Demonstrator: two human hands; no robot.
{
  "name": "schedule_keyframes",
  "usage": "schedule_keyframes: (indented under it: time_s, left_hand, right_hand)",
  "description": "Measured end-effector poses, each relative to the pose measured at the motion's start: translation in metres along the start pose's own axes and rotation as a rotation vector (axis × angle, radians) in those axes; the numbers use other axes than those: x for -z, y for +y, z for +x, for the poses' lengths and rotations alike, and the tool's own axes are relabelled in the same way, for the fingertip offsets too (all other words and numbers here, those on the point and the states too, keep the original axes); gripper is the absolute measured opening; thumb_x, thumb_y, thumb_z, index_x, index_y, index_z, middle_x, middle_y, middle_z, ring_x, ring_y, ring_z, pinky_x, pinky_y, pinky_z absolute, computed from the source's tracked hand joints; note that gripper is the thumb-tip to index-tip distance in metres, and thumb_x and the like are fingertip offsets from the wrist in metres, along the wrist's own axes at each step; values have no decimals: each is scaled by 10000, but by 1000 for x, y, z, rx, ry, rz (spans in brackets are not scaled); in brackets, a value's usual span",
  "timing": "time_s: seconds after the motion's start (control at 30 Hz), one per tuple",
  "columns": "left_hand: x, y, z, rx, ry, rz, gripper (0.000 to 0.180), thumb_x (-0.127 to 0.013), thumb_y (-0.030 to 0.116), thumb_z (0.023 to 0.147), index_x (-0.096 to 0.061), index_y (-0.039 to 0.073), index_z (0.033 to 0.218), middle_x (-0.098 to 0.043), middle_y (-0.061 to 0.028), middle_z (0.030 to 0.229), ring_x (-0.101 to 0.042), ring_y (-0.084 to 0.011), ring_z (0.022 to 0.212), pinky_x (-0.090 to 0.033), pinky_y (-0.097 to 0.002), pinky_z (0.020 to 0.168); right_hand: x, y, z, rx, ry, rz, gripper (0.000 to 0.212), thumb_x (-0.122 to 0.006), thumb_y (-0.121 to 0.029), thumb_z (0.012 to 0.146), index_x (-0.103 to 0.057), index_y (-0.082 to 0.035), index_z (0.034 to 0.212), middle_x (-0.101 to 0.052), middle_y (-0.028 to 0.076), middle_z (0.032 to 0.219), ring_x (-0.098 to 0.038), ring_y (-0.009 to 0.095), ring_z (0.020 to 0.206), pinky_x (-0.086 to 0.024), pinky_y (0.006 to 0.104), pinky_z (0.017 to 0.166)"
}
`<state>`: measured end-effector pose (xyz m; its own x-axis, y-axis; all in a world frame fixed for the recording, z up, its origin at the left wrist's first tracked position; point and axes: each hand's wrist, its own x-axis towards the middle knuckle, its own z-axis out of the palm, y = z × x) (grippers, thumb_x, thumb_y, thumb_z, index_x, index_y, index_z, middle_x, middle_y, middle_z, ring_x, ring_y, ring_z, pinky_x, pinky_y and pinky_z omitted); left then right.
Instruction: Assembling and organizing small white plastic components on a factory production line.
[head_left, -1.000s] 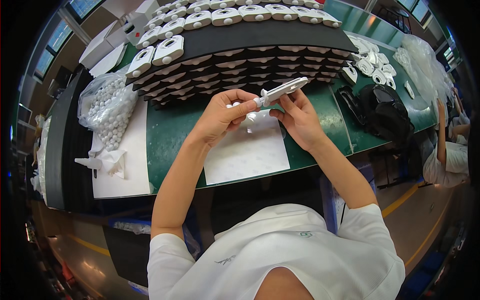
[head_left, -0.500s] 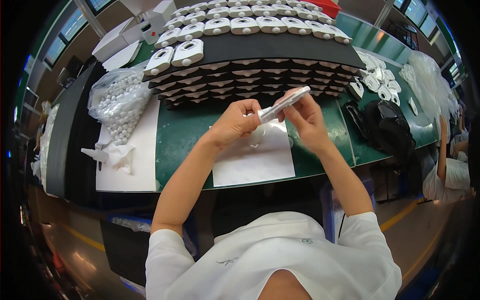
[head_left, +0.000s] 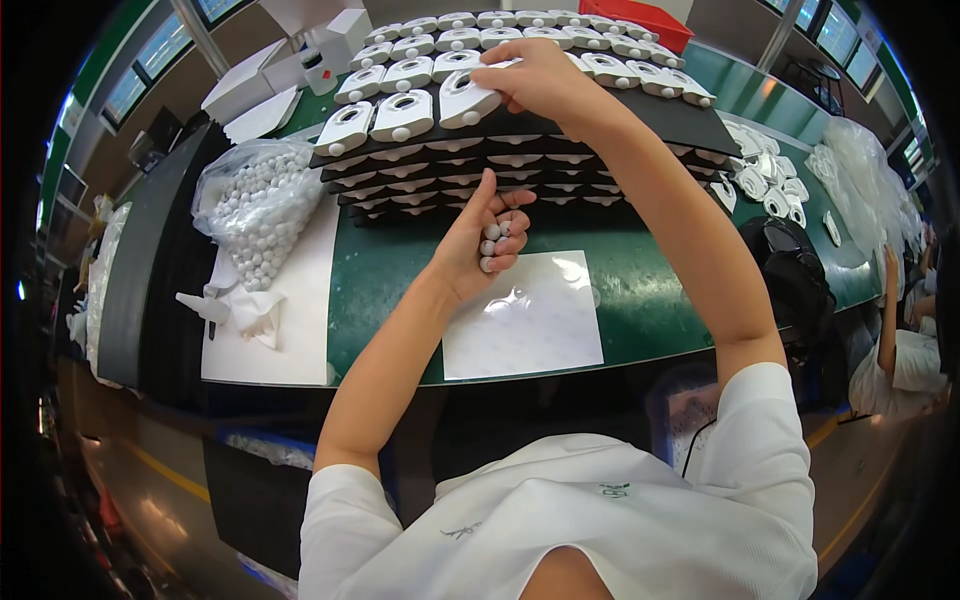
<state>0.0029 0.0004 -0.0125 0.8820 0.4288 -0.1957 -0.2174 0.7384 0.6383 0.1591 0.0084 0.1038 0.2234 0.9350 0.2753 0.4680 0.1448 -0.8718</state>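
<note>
My right hand (head_left: 548, 84) reaches out over the top black board (head_left: 560, 118) and grips a white plastic housing (head_left: 462, 100) by its right side. The housing is rounded, with a round opening, beside two similar pieces in the front row; whether it touches the board I cannot tell. Nearer me, in front of the stack, my left hand (head_left: 470, 238) is curled with the palm up and the thumb raised. Several small white balls (head_left: 490, 247) rest in its fingers. Below that hand a white sheet (head_left: 525, 330) lies on the green table (head_left: 645, 325).
Black boards are stacked with white housings between layers; rows of housings (head_left: 458, 40) cover the top. A clear bag of white balls (head_left: 255, 205) and crumpled tissue (head_left: 250, 312) lie left. Loose white parts (head_left: 770, 175), a black bag (head_left: 785, 265) and clear plastic (head_left: 855, 165) are right.
My right hand has carried the white housing away from my left hand, forward onto the stack's front row. My left hand has dropped slightly nearer me and turned up, showing the balls.
</note>
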Motion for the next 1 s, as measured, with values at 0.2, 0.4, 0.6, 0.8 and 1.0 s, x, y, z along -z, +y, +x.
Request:
schedule_keyframes:
  time_s: [0.2,0.4,0.6,0.8,1.0]
  left_hand:
    - [-4,1,-4,-4,30,7,469,-491,460,929,-503,27,1108,-405,-2,721,-319,-59,521,-214,-173,358]
    - [-1,1,-1,-25,12,-80,312,-459,14,799,-480,8,1111,-447,-47,828,-323,-83,530,-246,-188,363]
    - [-2,-3,1,-83,65,51,289,-440,-23,824,-463,20,1109,-475,-78,918,-345,-79,542,-263,-176,361]
    - [-4,-4,2,-104,32,164,246,-497,188,952,-459,37,1142,-531,-81,914,-371,-58,546,-260,-156,365]
    - [-2,-6,0,-109,61,209,329,-527,337,948,-495,40,1086,-546,-42,790,-363,-42,534,-251,-147,375]
  right_hand:
    - [0,2,9,2,-95,-279,429,-673,-305,830,-624,43,1075,-632,104,780,-592,116,596,-501,228,556]
    - [53,11,-26,485,207,-492,321,-665,-263,833,-666,8,1006,-670,69,802,-606,128,611,-491,246,582]
    - [197,64,-54,250,460,-764,247,-618,-225,849,-669,-15,968,-687,110,849,-643,184,739,-495,315,681]
    - [255,165,-100,-722,-11,-1259,671,-595,-604,794,-591,20,1041,-634,231,1049,-618,373,978,-490,445,825]
    - [247,205,-129,-525,188,-1087,753,-761,-531,675,-558,38,1125,-607,255,1099,-594,361,1036,-471,385,858]
